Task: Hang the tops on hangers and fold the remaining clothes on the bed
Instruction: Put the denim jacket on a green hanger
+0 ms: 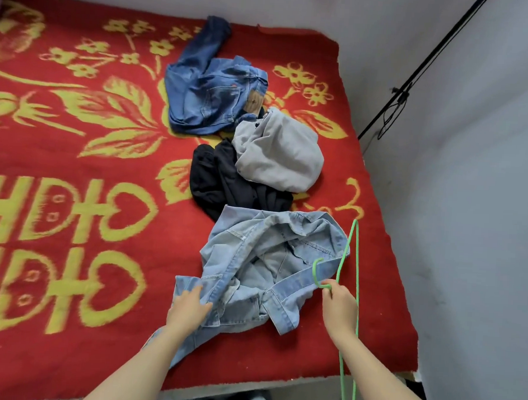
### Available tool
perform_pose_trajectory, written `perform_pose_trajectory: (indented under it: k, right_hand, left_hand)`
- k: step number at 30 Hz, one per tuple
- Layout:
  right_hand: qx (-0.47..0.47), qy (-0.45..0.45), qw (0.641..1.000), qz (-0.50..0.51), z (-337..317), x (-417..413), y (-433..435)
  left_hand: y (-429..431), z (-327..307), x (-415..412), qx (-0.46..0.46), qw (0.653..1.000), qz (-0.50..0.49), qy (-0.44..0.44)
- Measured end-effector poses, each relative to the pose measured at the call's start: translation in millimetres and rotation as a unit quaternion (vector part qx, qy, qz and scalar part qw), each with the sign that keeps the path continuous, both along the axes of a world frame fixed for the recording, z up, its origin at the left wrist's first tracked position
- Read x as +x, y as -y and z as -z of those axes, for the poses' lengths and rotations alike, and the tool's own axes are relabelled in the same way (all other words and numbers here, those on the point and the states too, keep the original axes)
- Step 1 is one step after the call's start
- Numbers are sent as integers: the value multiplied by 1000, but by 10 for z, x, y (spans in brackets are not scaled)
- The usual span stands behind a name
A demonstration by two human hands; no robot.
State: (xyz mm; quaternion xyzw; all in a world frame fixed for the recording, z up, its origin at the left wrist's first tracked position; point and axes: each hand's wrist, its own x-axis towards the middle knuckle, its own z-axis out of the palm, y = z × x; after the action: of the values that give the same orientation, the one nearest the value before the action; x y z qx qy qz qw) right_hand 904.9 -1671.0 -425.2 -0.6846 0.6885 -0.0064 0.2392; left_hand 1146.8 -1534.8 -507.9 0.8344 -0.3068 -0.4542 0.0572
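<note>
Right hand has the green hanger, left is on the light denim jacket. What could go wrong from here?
1. The denim jacket lies bunched with its collar folded in, so the green hanger in the right hand may snag in a fold or enter the wrong opening.
2. Its far edge touches the black garment; lifting could drag that along.
3. The part under the left hand lies near the bed edge and might slide off.

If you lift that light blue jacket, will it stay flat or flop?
Probably flop: the jacket lies crumpled in soft folds on the bed. Likely heavy for its size, since it looks like thick denim with seams. It may sag off the thin hanger the right hand holds.
</note>
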Motion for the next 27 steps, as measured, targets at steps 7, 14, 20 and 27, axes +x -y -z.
perform_pose_trajectory:
  k: [7,14,20,27]
  right_hand:
    - [12,-27,994,-109,404,342,724]
    - [12,-46,990,-133,715,694,1041]
    - [31,-25,982,-183,942,1102,1302]
    - [116,-120,940,-298,1328,1321,1353]
  left_hand:
    - [242,258,-197,61,998,-7,34]
    - [373,508,-266,103,993,-54,-34]
    - [333,547,-292,127,989,8,74]
    - [199,366,-176,46,990,15,136]
